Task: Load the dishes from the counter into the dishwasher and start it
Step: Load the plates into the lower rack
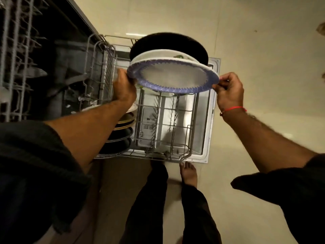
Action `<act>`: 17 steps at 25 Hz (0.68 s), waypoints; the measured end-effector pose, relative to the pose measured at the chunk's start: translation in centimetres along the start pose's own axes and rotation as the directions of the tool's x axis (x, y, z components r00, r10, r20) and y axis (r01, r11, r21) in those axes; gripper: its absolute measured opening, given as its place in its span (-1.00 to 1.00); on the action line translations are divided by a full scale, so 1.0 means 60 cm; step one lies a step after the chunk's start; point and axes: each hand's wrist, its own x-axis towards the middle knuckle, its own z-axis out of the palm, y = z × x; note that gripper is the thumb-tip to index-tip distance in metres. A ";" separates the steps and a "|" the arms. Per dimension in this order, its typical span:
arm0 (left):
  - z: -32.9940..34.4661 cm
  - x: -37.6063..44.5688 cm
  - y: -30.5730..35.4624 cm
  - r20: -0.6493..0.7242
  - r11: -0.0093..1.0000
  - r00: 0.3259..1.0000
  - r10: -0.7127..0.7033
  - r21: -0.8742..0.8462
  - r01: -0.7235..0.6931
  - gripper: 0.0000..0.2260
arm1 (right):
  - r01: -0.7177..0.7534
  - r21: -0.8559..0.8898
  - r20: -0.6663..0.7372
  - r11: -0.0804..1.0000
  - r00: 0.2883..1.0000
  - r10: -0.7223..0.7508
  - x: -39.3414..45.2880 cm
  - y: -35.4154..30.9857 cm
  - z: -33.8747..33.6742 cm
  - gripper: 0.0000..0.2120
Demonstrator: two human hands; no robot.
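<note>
Both hands hold a round white plate with a blue-purple patterned rim (173, 76) over the pulled-out grey wire lower rack (168, 124) of the open dishwasher — the left hand (124, 87) grips its left edge with curled fingers, the right hand (229, 90) pinches its right edge. Behind it stand a white plate (158, 56) and a dark round pan (168, 43); more plates (125, 124) stand in the rack's left side, partly hidden by the left forearm.
</note>
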 end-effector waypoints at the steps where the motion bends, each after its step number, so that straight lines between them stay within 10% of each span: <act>1: 0.014 0.014 -0.014 0.021 1.000 1.000 -0.003 0.012 0.002 -0.69 | 0.015 -0.010 -0.007 1.000 1.000 -0.015 0.008 0.006 0.015 -0.57; 5: 0.039 0.054 -0.032 0.033 0.995 0.999 -0.020 -0.099 0.023 -0.45 | 0.058 -0.058 -0.027 0.997 0.998 -0.060 0.026 0.000 0.061 -0.51; 17: 0.058 0.041 -0.068 0.219 0.962 0.943 -0.251 -0.051 0.268 -0.63 | 0.068 -0.216 0.019 0.974 0.998 -0.065 -0.013 0.000 0.086 -0.71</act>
